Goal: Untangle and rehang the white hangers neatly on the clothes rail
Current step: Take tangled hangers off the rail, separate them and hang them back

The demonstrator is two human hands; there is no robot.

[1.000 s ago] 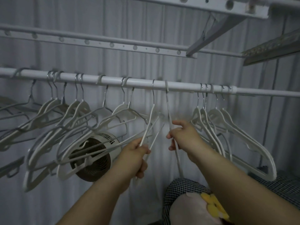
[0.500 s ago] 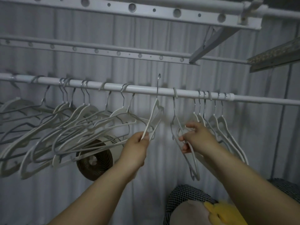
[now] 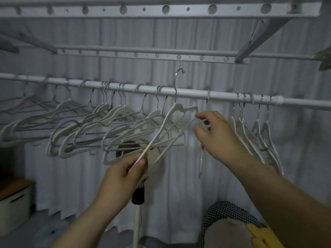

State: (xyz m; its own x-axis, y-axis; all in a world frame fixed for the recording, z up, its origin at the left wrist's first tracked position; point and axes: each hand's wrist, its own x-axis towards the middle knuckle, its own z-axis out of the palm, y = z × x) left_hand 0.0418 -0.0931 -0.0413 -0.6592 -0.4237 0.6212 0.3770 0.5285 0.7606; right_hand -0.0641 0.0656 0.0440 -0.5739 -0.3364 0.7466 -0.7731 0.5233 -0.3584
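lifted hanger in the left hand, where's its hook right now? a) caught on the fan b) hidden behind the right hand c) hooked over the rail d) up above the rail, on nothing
d: the lifted hanger, gripped by the left hand, has its metal hook standing clear above the clothes rail, looped over nothing.

Hangers point(image 3: 114, 113): white plastic bodies, silver metal hooks.
Held hanger point(image 3: 176, 111): white, with a silver hook.
Clothes rail point(image 3: 223, 96): white.
Perforated bar point(image 3: 161, 9): pale grey-white, dotted with round holes in two alternating sizes.
Curtain point(image 3: 179, 194): plain pale grey, vertical folds.
Fan point(image 3: 128, 149): dark grille, white housing and pole.
Storage box point(image 3: 14, 203): white body, brown wooden top.
Checked fabric point(image 3: 225, 210): black-and-white houndstooth check.
Plush item point(image 3: 263, 233): yellow patch on a beige surface.
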